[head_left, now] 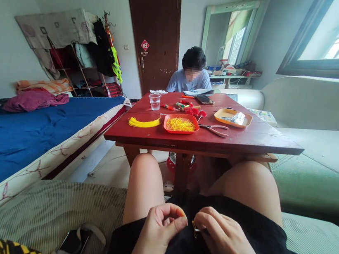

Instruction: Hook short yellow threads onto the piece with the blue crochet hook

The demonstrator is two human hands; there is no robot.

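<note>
My right hand (225,238) is closed above my lap, its fingertips pinching a short looped piece of thin yellow cord (195,229). A small pale, shiny bit shows beside the cord, too small to name. Just left of it, my left hand (160,230) is pinched shut, thumb against forefinger; what it holds, if anything, is too small to make out. The two hands are a little apart. Ahead on the red table (239,138), an orange-red tray (166,127) holds several short yellow cords (181,124). A yellow tassel bundle (143,122) lies left of it, and pliers (217,130) lie right.
Farther back are a plastic cup (154,102), red-and-green ornaments (190,109), a yellow tray (246,124) with clear bags and a phone (204,100). A person (192,73) sits opposite over papers. A blue bed (31,134) flanks the left; a dark phone-like object (74,245) lies on the seat.
</note>
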